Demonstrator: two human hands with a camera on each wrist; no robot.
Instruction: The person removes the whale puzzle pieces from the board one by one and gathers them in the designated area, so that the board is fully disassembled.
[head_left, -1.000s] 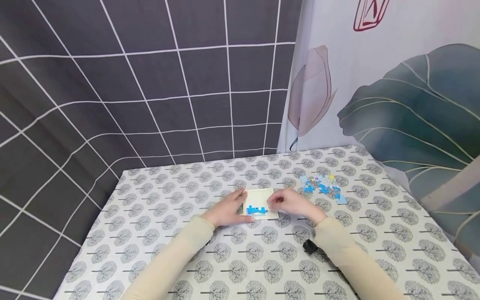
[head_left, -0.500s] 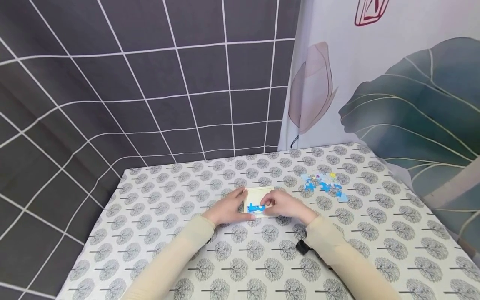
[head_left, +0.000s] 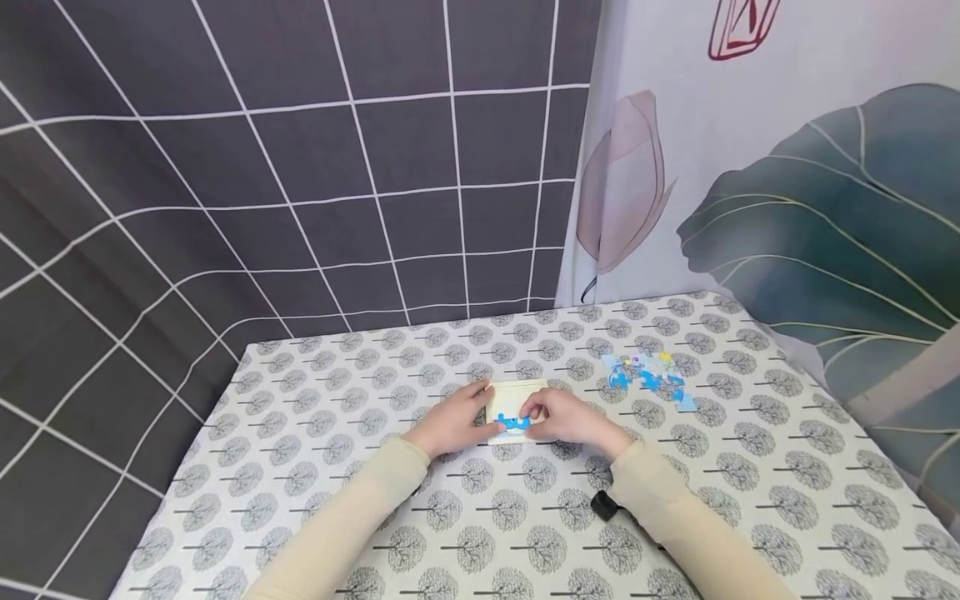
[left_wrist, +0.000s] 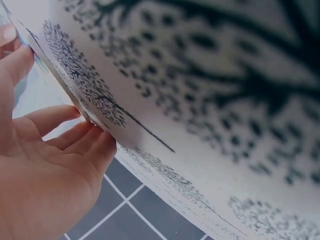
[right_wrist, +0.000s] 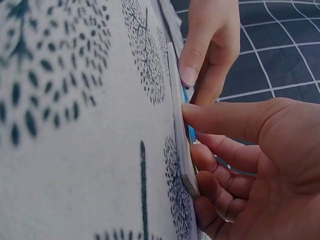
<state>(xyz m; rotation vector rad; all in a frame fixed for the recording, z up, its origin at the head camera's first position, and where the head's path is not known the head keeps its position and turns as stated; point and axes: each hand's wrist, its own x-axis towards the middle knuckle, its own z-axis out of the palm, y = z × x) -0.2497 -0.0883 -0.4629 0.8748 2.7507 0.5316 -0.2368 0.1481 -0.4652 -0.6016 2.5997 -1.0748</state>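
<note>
A small cream puzzle tray [head_left: 504, 398] lies on the table, with joined blue puzzle pieces [head_left: 512, 423] along its near side. My left hand [head_left: 452, 422] holds the tray's left side, fingers by its far left corner, its thumb coming down at the left end of the blue pieces. At their right end, the thumb and index finger of my right hand [head_left: 567, 418] pinch a puzzle piece, mostly hidden by the fingers. In the right wrist view, the right thumb [right_wrist: 220, 117] is right at the tray's edge [right_wrist: 181, 135], beside a strip of blue.
Several loose puzzle pieces [head_left: 647, 380], blue with some yellow, lie in a cluster to the right beyond my right hand. A tree-print cloth [head_left: 315, 450] covers the table. A dark gridded curtain [head_left: 300, 167] and a pale floral one [head_left: 675, 183] hang behind.
My right hand has moved left and inward from the tray's right edge to the right end of the blue pieces. The left thumb has shifted slightly from the near rim onto the pieces.
</note>
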